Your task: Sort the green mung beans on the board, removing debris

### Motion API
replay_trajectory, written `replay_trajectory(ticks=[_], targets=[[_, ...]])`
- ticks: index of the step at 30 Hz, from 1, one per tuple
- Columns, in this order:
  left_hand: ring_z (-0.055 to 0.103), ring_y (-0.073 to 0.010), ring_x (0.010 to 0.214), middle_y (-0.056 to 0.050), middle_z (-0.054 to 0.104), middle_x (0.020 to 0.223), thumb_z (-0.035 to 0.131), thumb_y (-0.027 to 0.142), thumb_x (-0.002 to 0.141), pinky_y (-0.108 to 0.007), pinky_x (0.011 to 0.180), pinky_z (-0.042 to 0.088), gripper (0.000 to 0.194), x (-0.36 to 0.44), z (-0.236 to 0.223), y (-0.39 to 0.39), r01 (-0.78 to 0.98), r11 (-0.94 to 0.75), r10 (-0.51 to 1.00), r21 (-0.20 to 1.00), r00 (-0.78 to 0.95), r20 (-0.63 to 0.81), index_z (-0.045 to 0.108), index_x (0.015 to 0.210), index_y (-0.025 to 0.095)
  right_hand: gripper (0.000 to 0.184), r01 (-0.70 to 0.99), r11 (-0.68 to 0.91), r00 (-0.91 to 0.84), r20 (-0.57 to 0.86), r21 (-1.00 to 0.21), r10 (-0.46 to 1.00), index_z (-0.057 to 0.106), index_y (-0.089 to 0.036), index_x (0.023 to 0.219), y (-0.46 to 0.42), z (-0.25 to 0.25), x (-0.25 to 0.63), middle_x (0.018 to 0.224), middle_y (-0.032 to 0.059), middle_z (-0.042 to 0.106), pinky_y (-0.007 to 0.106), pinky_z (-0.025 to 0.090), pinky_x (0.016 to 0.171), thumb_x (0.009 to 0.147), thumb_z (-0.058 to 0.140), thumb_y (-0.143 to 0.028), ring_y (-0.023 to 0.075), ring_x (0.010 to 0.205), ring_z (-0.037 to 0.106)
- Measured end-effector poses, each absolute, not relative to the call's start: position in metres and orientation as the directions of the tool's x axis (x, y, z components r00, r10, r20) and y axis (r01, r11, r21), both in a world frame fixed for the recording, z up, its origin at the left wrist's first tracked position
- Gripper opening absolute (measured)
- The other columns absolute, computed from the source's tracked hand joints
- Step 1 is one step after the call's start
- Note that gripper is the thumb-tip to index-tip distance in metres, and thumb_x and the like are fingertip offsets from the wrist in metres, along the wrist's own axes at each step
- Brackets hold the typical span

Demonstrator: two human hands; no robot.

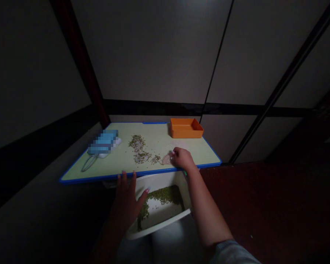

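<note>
My right hand (pixel 183 158) rests over the front right part of the small table, fingers curled and pinched together. What they hold, if anything, is too small to make out. Beside its fingertips lies a patch of pale pinkish grains (pixel 167 158). My left hand (pixel 128 198) is open, fingers spread at the table's front edge and thumb over the left side of a white basin (pixel 165 222). Green beans (pixel 165 195) lie inside the basin, mostly along its far and left sides. Mixed piles of green beans and paler grains (pixel 139 148) are spread across the tabletop.
An orange open box (pixel 186 132) stands at the table's back right. On the left lies a blurred-out blue item (pixel 103 141) with a looped cord (pixel 90 162). The pale tabletop (pixel 118 165) has a blue rim. Panelled walls stand behind; the floor (pixel 244 198) is dark red.
</note>
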State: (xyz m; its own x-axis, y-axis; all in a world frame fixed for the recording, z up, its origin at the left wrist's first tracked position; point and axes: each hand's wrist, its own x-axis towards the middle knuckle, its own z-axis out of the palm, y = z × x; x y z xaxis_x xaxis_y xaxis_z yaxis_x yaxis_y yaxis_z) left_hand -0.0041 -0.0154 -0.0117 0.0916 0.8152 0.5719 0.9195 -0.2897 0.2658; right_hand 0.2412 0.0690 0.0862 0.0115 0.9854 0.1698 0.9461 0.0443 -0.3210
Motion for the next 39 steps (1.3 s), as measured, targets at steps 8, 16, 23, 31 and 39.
replay_trajectory(ticks=[8,16,23,31,39], targets=[[0.015,-0.0412,0.143,-0.027,0.017,0.154,0.049,0.048,0.084,-0.060,0.107,0.033,0.070,-0.0058,-0.0131,-0.0137,0.921,-0.311,0.800,0.235,0.120,0.588,0.034,0.142,0.012,0.017,0.922,0.119,-0.067,0.150,-0.368,0.986,0.066,-0.022,0.089,0.0661,0.0857,0.2443,0.089,0.0045,0.071,0.024,0.030,0.062,0.083,0.052,-0.028,0.0158,0.076,0.058],[0.016,-0.0417,0.143,-0.027,0.018,0.154,0.049,0.048,0.084,-0.060,0.106,0.034,0.069,-0.0052,-0.0124,-0.0149,0.923,-0.309,0.793,0.231,0.116,0.598,0.035,0.141,0.012,0.020,0.924,0.095,-0.044,0.144,-0.370,0.989,0.067,-0.020,0.090,0.0674,0.0846,0.2454,0.090,0.0069,0.071,0.024,0.030,0.062,0.087,0.049,-0.028,0.0155,0.075,0.058],[0.014,-0.0408,0.143,-0.026,0.015,0.155,0.051,0.046,0.084,-0.061,0.107,0.033,0.069,-0.0048,-0.0130,-0.0152,0.915,-0.322,0.789,0.245,0.115,0.603,0.034,0.142,0.013,0.023,0.941,0.078,-0.021,0.175,-0.330,0.984,0.067,-0.021,0.092,0.0680,0.0857,0.2418,0.092,0.0082,0.072,0.026,0.029,0.064,0.089,0.046,-0.030,0.0171,0.077,0.059],[0.016,-0.0408,0.143,-0.027,0.019,0.154,0.050,0.047,0.083,-0.061,0.107,0.033,0.068,-0.0051,-0.0131,-0.0134,0.915,-0.305,0.802,0.263,0.098,0.589,0.037,0.140,0.011,0.014,0.905,0.168,-0.106,0.173,-0.392,0.979,0.066,-0.022,0.086,0.0676,0.0826,0.2434,0.087,0.0046,0.071,0.023,0.031,0.064,0.083,0.054,-0.025,0.0153,0.077,0.059],[0.016,-0.0413,0.143,-0.028,0.019,0.153,0.050,0.047,0.083,-0.061,0.106,0.033,0.068,-0.0046,-0.0112,-0.0148,0.915,-0.303,0.807,0.267,0.097,0.582,0.038,0.139,0.011,0.016,0.895,0.164,-0.098,0.175,-0.414,0.980,0.066,-0.020,0.085,0.0691,0.0823,0.2426,0.086,0.0058,0.071,0.023,0.032,0.065,0.086,0.051,-0.025,0.0154,0.076,0.058]])
